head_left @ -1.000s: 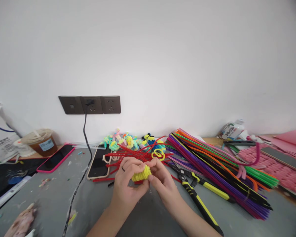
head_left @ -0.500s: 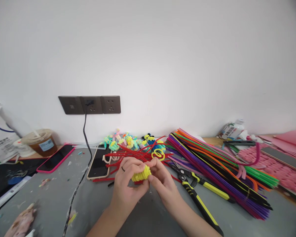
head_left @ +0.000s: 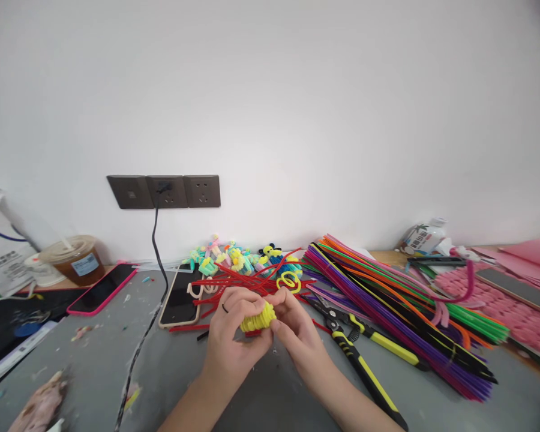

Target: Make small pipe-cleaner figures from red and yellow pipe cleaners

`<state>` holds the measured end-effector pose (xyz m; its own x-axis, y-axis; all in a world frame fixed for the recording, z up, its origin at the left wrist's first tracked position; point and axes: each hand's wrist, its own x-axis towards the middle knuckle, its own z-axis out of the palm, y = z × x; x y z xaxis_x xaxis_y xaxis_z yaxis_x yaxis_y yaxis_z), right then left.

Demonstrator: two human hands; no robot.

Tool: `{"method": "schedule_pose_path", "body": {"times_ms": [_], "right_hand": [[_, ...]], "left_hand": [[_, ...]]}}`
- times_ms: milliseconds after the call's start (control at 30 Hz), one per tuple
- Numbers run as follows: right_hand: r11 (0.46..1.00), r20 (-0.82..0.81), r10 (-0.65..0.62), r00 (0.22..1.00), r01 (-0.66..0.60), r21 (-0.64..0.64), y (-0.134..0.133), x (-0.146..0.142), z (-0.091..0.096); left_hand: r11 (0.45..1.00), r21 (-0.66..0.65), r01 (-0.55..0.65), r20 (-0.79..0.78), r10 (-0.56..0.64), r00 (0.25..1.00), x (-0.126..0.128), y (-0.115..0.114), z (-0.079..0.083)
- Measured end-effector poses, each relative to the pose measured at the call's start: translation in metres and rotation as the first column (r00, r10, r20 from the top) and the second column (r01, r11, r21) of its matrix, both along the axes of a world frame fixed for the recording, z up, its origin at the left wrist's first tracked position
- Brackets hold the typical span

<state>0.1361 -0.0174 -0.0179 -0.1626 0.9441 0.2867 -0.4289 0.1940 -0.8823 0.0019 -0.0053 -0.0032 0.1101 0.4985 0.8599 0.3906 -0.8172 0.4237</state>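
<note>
Both my hands meet at the middle of the grey table (head_left: 94, 360). My left hand (head_left: 231, 336) and my right hand (head_left: 297, 333) are both closed on a small yellow coiled pipe-cleaner piece (head_left: 257, 319), fingers pinching it from either side. A thin dark ring shows on a left finger. Just behind the hands lies a tangle of red pipe cleaners (head_left: 247, 282) with a yellow spiral (head_left: 288, 281) on top.
A big fan of coloured pipe cleaners (head_left: 396, 300) lies right, with yellow-handled pliers (head_left: 364, 360) before it. Small finished figures (head_left: 234, 258) sit by the wall. Two phones (head_left: 99, 288) (head_left: 180, 297), a charging cable (head_left: 155, 252), an iced drink cup (head_left: 74, 259) and pink sheets (head_left: 508, 300) stand around.
</note>
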Motion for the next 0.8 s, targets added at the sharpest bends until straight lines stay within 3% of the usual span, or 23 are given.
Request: {"method": "schedule_pose_path", "body": {"times_ms": [800], "right_hand": [[1.000, -0.006, 0.026, 1.000, -0.026, 0.011, -0.0002, 0.0001, 0.0023]], "left_hand": [[1.000, 0.002, 0.022, -0.008, -0.022, 1.000, -0.0011, 0.0001, -0.0010]]}}
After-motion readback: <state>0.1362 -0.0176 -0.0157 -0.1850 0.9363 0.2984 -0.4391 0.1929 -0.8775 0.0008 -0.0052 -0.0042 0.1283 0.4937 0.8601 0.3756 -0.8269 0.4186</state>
